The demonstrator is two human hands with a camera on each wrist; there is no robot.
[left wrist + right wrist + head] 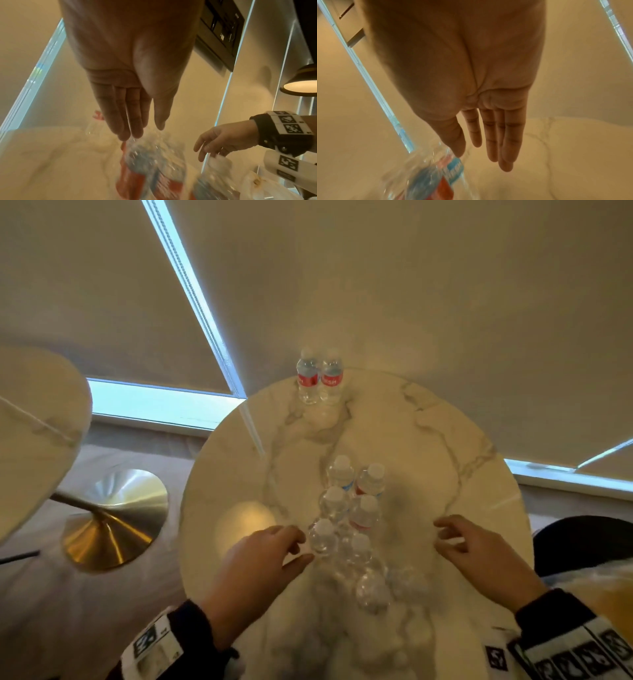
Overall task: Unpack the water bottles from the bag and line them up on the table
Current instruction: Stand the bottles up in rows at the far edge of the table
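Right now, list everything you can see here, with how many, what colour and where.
Far water bottles: two, clear with red labels, upright side by side at the table's far edge.
Near water bottles: at least six, clear with white caps, clustered between the hands; nearer ones too blurred to count.
Round table: one, white marble.
Second table: one, white marble, far left, brass base on the floor.
Window blinds: beige, drawn.
Left hand: fingers beside a near bottle, holding nothing.
Right hand: fingers relaxed, over the table.
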